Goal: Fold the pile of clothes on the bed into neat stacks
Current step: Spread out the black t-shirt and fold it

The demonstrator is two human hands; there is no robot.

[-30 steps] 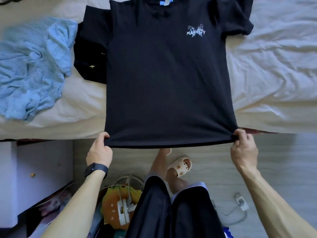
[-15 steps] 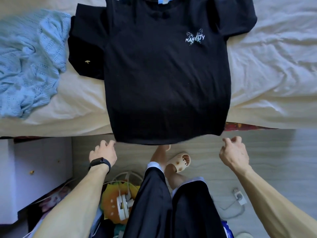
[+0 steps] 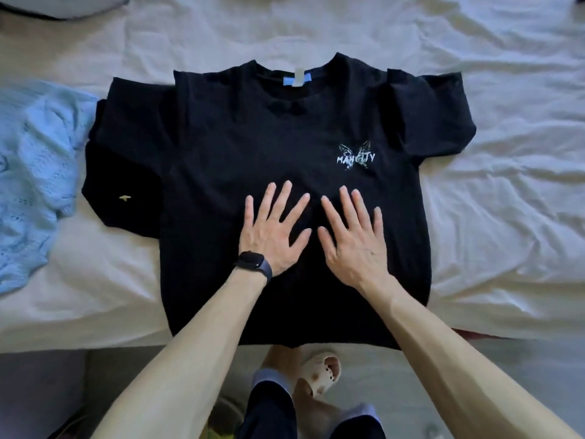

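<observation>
Lying under both hands: black t-shirt (image 3: 221, 172).

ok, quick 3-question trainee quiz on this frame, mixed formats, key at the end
1. True or false: both hands, left hand and right hand, lie flat with fingers spread on the black T-shirt.
2. Which side of the T-shirt is the light blue knit on? A) camera-left B) camera-right C) on top of it
3. Fill in: the T-shirt's hem hangs over the ____ of the bed.

Key: 1 true; 2 A; 3 edge.
</observation>
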